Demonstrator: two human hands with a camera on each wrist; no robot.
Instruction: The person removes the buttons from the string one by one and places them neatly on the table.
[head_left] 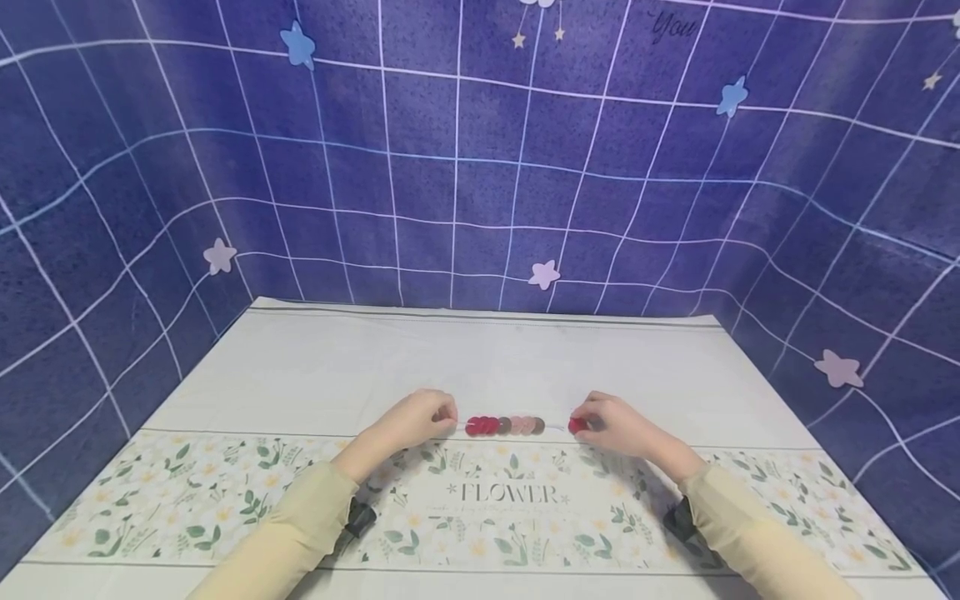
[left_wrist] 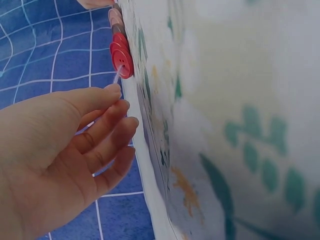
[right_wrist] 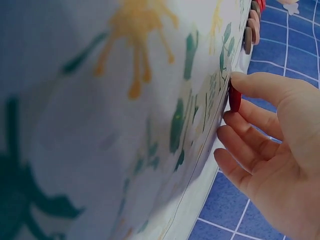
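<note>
A row of threaded buttons lies on the table between the hands in the head view. Red buttons are at its left, then a brown button, pink buttons and another brown one. My left hand pinches a thin pale cord between thumb and forefinger, just beside the red end. On the other side my right hand holds a loose red button by thumb and fingertips, close to the table. The cord's free right end lies a short gap away from that button.
The white table carries a band of printed leaves and flowers with the word FLOWER. Blue grid-patterned cloth with stars hangs behind and at both sides. A dark strap device sits at each wrist.
</note>
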